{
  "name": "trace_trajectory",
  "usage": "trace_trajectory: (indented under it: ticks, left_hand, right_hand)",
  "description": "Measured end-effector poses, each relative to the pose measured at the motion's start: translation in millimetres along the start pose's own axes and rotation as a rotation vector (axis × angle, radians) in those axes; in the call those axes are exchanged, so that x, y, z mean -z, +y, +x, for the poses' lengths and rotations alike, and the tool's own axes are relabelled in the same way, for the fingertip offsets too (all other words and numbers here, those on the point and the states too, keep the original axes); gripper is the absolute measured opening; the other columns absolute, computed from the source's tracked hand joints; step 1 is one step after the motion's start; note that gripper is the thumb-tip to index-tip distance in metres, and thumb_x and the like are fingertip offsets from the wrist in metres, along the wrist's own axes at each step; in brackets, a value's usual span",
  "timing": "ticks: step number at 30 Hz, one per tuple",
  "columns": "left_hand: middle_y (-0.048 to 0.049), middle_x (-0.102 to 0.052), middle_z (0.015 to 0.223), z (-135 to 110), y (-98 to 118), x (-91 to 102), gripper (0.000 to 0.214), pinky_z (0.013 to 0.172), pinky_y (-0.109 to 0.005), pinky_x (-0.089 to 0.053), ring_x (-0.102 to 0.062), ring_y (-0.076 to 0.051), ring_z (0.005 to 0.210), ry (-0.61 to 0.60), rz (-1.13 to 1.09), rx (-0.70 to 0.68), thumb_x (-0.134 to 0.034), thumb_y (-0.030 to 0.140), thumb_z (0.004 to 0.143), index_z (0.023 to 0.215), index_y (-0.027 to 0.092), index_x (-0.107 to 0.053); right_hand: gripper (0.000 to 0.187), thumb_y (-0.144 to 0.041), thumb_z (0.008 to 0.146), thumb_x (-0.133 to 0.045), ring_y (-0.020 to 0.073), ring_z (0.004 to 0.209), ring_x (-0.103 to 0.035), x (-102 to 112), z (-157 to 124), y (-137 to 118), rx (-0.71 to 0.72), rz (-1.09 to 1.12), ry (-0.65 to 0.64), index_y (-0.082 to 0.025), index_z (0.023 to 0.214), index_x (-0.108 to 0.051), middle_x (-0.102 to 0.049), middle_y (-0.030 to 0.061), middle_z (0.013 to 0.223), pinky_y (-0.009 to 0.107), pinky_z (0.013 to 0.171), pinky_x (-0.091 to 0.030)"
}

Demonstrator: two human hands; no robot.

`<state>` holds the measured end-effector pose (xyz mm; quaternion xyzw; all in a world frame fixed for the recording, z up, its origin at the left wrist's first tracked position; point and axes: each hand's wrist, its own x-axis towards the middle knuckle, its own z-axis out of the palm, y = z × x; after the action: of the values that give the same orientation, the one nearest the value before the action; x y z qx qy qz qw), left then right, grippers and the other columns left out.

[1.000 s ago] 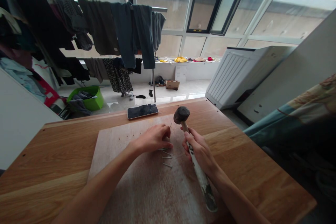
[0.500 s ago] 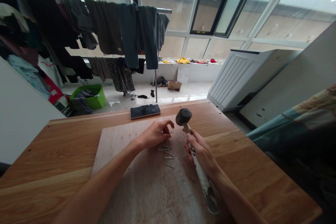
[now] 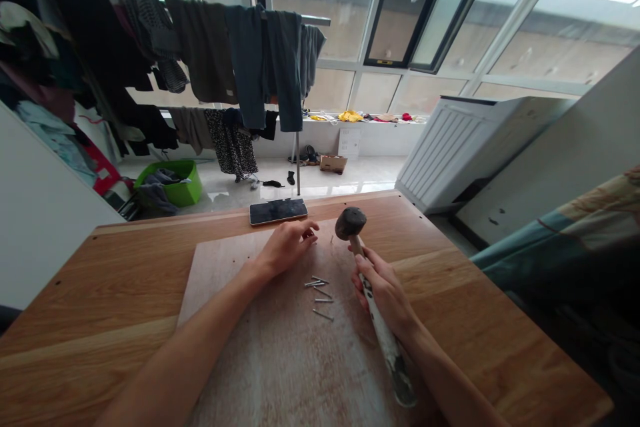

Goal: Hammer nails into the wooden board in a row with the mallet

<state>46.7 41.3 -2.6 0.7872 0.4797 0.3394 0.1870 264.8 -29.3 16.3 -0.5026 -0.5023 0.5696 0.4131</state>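
Observation:
My right hand point(image 3: 380, 283) is wrapped round the pale, worn handle of a mallet point(image 3: 351, 221). The mallet's dark head is raised over the far right part of a pale wooden board point(image 3: 270, 360). Over the far edge of that board is my left hand point(image 3: 287, 247), its fingers loosely bent and apart, with no held thing visible. Between the left hand and the mallet head, a thin nail point(image 3: 331, 239) stands up from the board. Several loose nails point(image 3: 323, 300) lie on the board nearer to me. Small dark nail heads or holes dot its far left part, partly hidden by my left hand.
The board lies on a wooden table point(image 3: 480, 320). A phone point(image 3: 278, 211) rests by the table's far edge. Beyond are a rack of hanging clothes point(image 3: 200, 47), a green basket point(image 3: 187, 190) and a small cardboard box point(image 3: 333, 163). A curtain point(image 3: 560, 227) hangs at the right.
My left hand has drawn back to the left and slightly away from me, leaving the upright nail in plain sight. My right hand and the mallet have hardly moved.

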Motion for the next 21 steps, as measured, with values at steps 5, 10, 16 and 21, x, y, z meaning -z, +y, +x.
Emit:
trace_trajectory:
  ticks: [5,10,16,21]
  left_hand:
    - [-0.0074,-0.077,0.098,-0.9,1.2,-1.0,0.019,0.086,-0.034,-0.055,-0.073,-0.022,0.089,-0.004,0.098,-0.131,-0.064,0.015,0.093,0.110,0.018,-0.070]
    - [-0.0093,-0.077,0.102,-0.7,0.8,-2.2,0.024,0.088,-0.037,-0.055,-0.072,-0.024,0.094,-0.012,0.164,-0.158,-0.065,0.016,0.093,0.117,0.018,-0.069]
    - [-0.0093,-0.076,0.102,-1.2,1.6,-4.1,0.030,0.087,-0.036,-0.056,-0.071,-0.022,0.090,-0.025,0.131,-0.159,-0.065,0.011,0.090,0.119,0.018,-0.068]
    - [-0.0059,-0.075,0.094,-1.0,-4.4,-5.9,0.034,0.076,-0.031,-0.057,-0.069,-0.017,0.078,-0.054,-0.023,-0.085,-0.070,0.017,0.088,0.121,0.017,-0.065]
  right_hand:
    - [0.049,-0.059,0.088,-0.059,0.0077,0.036,-0.041,0.0,0.1,2.4,-0.002,-0.004,0.004,-0.021,0.119,-0.057,-0.050,-0.0089,0.060,0.019,0.032,-0.031]
    - [0.048,-0.058,0.089,-0.058,0.0072,0.036,-0.041,0.1,0.3,4.6,-0.003,0.002,-0.006,-0.021,0.120,-0.056,-0.050,-0.0092,0.059,0.018,0.033,-0.031]
    - [0.046,-0.057,0.091,-0.056,0.0069,0.036,-0.040,-0.2,-0.5,4.3,-0.007,0.002,-0.020,-0.021,0.120,-0.055,-0.049,-0.0089,0.061,0.018,0.033,-0.031]
    - [0.044,-0.050,0.090,-0.056,0.0083,0.038,-0.041,-1.0,-3.3,3.1,-0.021,0.072,-0.060,-0.022,0.124,-0.056,-0.050,-0.0081,0.061,0.019,0.035,-0.032]
